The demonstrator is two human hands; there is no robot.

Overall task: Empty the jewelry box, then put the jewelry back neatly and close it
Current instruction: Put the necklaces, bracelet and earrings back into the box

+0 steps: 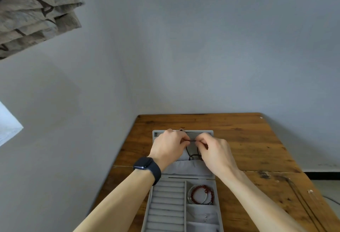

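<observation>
Grip: left hand [168, 146], right hand [214, 149] pinch black cord [192, 140] over lid [184, 166]; bead bracelet [201, 187] in box [166, 204].

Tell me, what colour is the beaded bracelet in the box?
The beaded bracelet is dark red, clearest in the head view.

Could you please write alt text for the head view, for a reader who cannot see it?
A left hand and right hand pinch a dark cord over the open lid of a grey jewelry box on a wooden table. A red bead bracelet lies in a compartment right of the ring rolls.
</observation>
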